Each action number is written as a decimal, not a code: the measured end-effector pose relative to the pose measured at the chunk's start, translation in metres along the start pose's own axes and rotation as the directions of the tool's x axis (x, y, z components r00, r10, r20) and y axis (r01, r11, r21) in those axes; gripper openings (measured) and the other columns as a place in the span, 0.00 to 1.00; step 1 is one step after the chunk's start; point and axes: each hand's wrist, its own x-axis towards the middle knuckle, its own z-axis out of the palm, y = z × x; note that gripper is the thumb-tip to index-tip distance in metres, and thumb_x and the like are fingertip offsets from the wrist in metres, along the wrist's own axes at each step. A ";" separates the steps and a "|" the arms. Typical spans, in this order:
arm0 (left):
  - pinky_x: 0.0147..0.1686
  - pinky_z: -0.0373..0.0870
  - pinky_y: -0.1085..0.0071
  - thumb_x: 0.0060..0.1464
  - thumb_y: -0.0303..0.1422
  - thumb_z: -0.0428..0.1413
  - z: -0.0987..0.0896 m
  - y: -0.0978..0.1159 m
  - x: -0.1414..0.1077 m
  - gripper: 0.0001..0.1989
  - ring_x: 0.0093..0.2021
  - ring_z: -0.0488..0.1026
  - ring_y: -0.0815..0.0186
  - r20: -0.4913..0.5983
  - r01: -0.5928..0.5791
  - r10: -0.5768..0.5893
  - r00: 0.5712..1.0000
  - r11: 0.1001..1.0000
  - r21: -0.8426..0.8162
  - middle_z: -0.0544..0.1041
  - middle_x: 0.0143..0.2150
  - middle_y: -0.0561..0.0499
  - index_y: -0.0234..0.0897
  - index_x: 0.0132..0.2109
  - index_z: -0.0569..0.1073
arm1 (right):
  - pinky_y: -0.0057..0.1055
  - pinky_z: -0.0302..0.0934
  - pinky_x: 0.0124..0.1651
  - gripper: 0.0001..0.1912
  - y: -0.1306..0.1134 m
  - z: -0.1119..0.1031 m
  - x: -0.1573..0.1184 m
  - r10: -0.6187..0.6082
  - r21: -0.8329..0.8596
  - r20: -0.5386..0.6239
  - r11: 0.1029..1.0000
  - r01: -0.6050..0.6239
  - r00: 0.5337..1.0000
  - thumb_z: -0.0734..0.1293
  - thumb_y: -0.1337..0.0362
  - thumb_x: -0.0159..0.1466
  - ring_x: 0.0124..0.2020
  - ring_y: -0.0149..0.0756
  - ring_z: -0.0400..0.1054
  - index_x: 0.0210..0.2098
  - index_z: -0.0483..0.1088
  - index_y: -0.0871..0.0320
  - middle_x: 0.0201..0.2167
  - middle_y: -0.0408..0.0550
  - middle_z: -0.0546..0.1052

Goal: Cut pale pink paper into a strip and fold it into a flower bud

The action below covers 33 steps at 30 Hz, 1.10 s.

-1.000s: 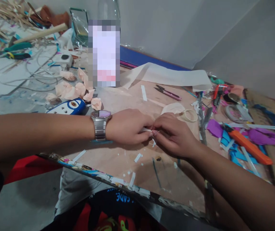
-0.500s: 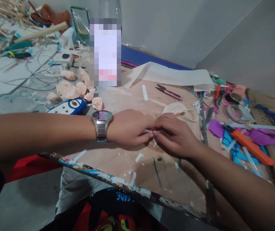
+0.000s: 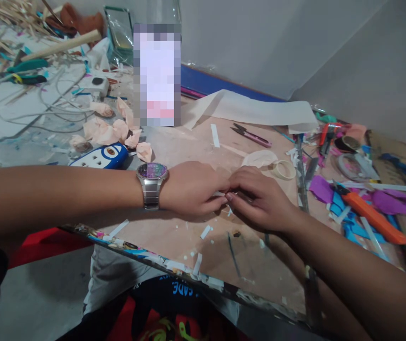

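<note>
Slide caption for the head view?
Left hand and right hand meet at a small white piece over a littered worktable.

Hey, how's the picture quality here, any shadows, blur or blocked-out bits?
Head view: dim light, with a shadow on the tabletop below the right hand; same head view: coarse pixelation blots out the upright screen; and, again in the head view, the wristwatch looks fairly crisp, while the purple scrap near the picture's right edge looks softer.
</note>
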 end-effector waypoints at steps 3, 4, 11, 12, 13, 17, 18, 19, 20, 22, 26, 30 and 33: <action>0.30 0.50 0.65 0.67 0.41 0.50 0.000 0.000 -0.001 0.15 0.32 0.73 0.66 -0.004 -0.003 0.003 1.000 1.000 0.003 0.80 0.34 0.49 0.38 0.42 0.78 | 0.35 0.58 0.46 0.07 0.000 0.000 0.000 0.002 0.001 0.003 1.000 -0.002 1.000 0.66 0.62 0.70 0.38 0.33 0.69 0.40 0.75 0.58 0.33 0.46 0.76; 0.29 0.50 0.65 0.67 0.41 0.51 0.001 0.000 -0.001 0.15 0.32 0.74 0.66 -0.007 -0.007 0.007 1.000 1.000 0.003 0.80 0.34 0.49 0.38 0.42 0.78 | 0.35 0.58 0.46 0.07 0.000 0.000 0.000 0.004 0.001 0.004 1.000 -0.004 1.000 0.66 0.62 0.70 0.38 0.33 0.69 0.40 0.75 0.57 0.33 0.46 0.76; 0.30 0.50 0.66 0.66 0.40 0.51 0.000 0.000 -0.001 0.14 0.32 0.74 0.66 0.000 -0.011 0.011 1.000 1.000 0.010 0.81 0.35 0.49 0.38 0.42 0.77 | 0.35 0.58 0.45 0.07 0.000 0.000 0.000 0.000 0.004 0.006 1.000 0.000 1.000 0.66 0.62 0.70 0.37 0.33 0.67 0.40 0.74 0.58 0.33 0.46 0.76; 0.30 0.50 0.66 0.66 0.40 0.51 0.000 0.000 0.000 0.13 0.32 0.74 0.66 0.002 -0.009 0.009 1.000 1.000 0.006 0.81 0.35 0.49 0.38 0.42 0.77 | 0.35 0.58 0.45 0.07 0.000 0.000 0.000 0.001 0.006 0.003 1.000 -0.001 1.000 0.66 0.62 0.70 0.37 0.33 0.68 0.40 0.74 0.58 0.33 0.46 0.76; 0.30 0.51 0.66 0.66 0.40 0.51 0.000 0.000 0.000 0.14 0.32 0.73 0.66 0.003 -0.007 0.007 1.000 1.000 0.002 0.81 0.35 0.49 0.38 0.42 0.77 | 0.35 0.58 0.45 0.07 0.000 0.000 0.000 0.001 0.006 0.001 1.000 -0.001 1.000 0.66 0.62 0.70 0.37 0.33 0.68 0.40 0.74 0.58 0.33 0.46 0.76; 0.30 0.52 0.66 0.66 0.40 0.51 0.000 0.000 -0.001 0.14 0.32 0.73 0.66 -0.002 -0.010 0.010 1.000 1.000 -0.011 0.81 0.35 0.49 0.38 0.42 0.77 | 0.35 0.58 0.45 0.06 0.000 -0.001 0.000 0.005 0.003 0.007 1.000 -0.005 1.000 0.66 0.63 0.70 0.38 0.33 0.68 0.40 0.74 0.58 0.33 0.46 0.76; 0.30 0.52 0.66 0.66 0.40 0.51 0.000 0.000 -0.001 0.14 0.32 0.73 0.66 -0.004 -0.013 0.013 1.000 1.000 -0.014 0.81 0.35 0.48 0.37 0.42 0.77 | 0.35 0.58 0.45 0.06 0.000 -0.001 0.000 0.004 0.003 0.009 1.000 -0.004 1.000 0.66 0.63 0.70 0.38 0.33 0.68 0.40 0.74 0.58 0.33 0.47 0.76; 0.30 0.53 0.66 0.66 0.40 0.51 0.000 0.000 -0.001 0.14 0.32 0.74 0.66 -0.004 -0.014 0.014 1.000 1.000 -0.017 0.81 0.35 0.48 0.37 0.42 0.77 | 0.35 0.59 0.46 0.06 0.000 -0.001 0.000 0.004 0.004 0.011 1.000 -0.004 1.000 0.66 0.62 0.70 0.37 0.33 0.68 0.40 0.74 0.58 0.33 0.47 0.76; 0.30 0.53 0.66 0.66 0.40 0.51 0.000 0.000 -0.001 0.14 0.32 0.74 0.66 -0.002 -0.015 0.015 1.000 1.000 -0.020 0.81 0.35 0.48 0.37 0.41 0.77 | 0.35 0.59 0.46 0.07 0.000 -0.001 0.000 0.004 0.005 0.013 1.000 -0.004 1.000 0.66 0.62 0.70 0.38 0.33 0.68 0.40 0.74 0.58 0.33 0.47 0.76; 0.30 0.53 0.66 0.66 0.40 0.51 0.000 0.000 -0.001 0.14 0.32 0.74 0.66 0.008 -0.012 0.012 1.000 1.000 -0.020 0.81 0.36 0.48 0.37 0.41 0.77 | 0.36 0.59 0.46 0.07 0.000 0.000 0.000 0.006 0.007 0.017 1.000 -0.007 1.000 0.66 0.62 0.70 0.38 0.34 0.68 0.40 0.74 0.58 0.33 0.47 0.76; 0.30 0.52 0.66 0.66 0.40 0.51 0.001 0.000 0.000 0.14 0.32 0.73 0.65 0.020 0.000 0.000 1.000 1.000 -0.016 0.81 0.36 0.48 0.38 0.42 0.77 | 0.36 0.58 0.46 0.07 0.001 0.000 0.000 0.008 0.005 0.020 1.000 -0.008 1.000 0.66 0.62 0.70 0.38 0.34 0.68 0.40 0.74 0.58 0.33 0.47 0.76; 0.31 0.49 0.65 0.66 0.41 0.50 0.002 -0.001 -0.001 0.14 0.33 0.72 0.65 0.029 0.000 0.000 1.000 1.000 -0.013 0.81 0.37 0.48 0.38 0.42 0.76 | 0.36 0.58 0.46 0.06 0.001 0.000 0.000 0.001 0.006 0.020 1.000 -0.001 1.000 0.66 0.63 0.70 0.38 0.34 0.68 0.40 0.74 0.58 0.33 0.47 0.75; 0.31 0.49 0.65 0.66 0.41 0.50 0.002 -0.001 -0.001 0.14 0.33 0.72 0.65 0.035 -0.002 0.002 0.999 1.000 -0.011 0.81 0.37 0.49 0.38 0.42 0.76 | 0.35 0.58 0.46 0.06 0.001 0.000 0.001 -0.001 0.007 0.020 1.000 0.001 1.000 0.66 0.63 0.70 0.38 0.34 0.67 0.39 0.73 0.58 0.33 0.47 0.75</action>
